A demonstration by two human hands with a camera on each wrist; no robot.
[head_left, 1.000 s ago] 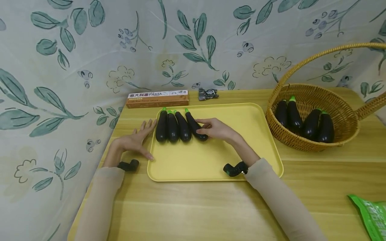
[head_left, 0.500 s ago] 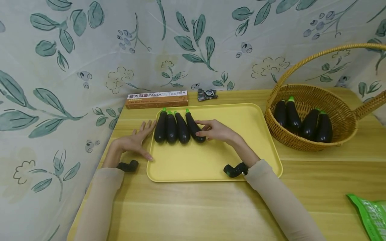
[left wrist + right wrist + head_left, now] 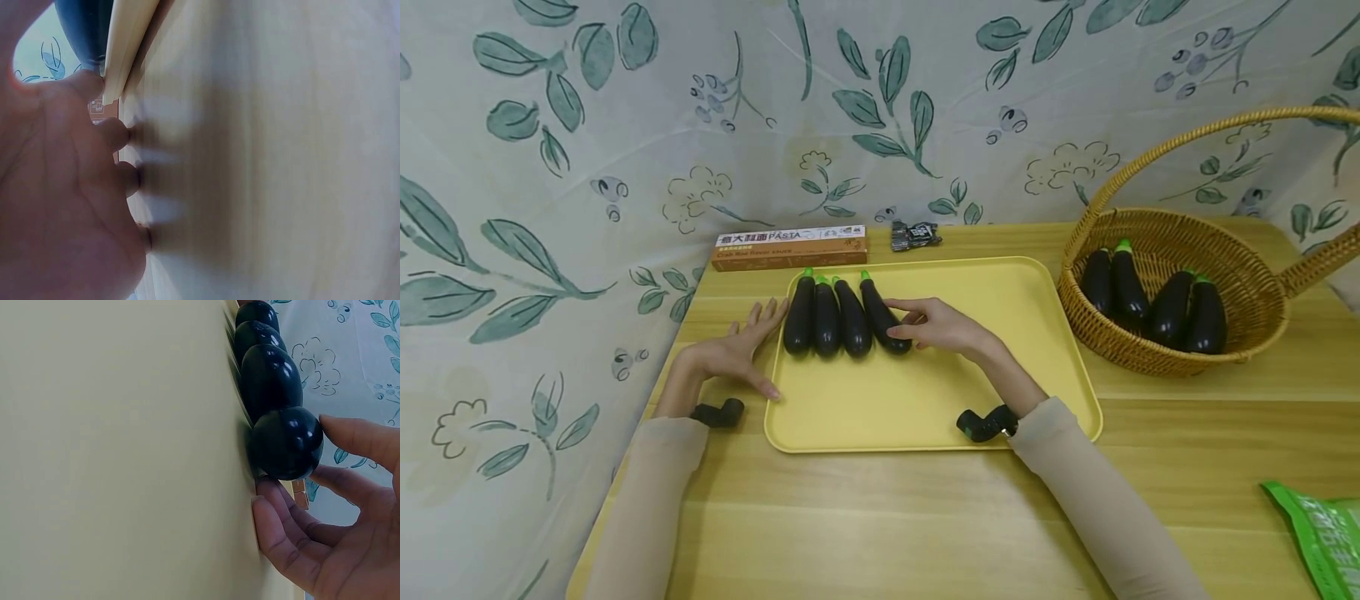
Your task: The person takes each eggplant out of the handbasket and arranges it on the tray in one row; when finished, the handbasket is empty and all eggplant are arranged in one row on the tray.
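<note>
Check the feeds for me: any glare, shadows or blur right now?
Head view: fairly sharp, with a pale sheen on the wooden table. Left wrist view: table grain smeared, soft dark shadows beside the left hand. Right wrist view: bright glints on the nearest eggplant, a shadow next to it on the yellow tray.

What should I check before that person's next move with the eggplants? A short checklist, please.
1. Right hand touching the rightmost eggplant on the tray: ok.
2. Grip firm enough for lifting: cannot tell.
3. Rightmost eggplant parallel to the leftmost eggplant: not ok, it slants.
4. Left hand out of the right hand's way: ok, it's at the tray's left edge.
5. Basket upright: ok.
</note>
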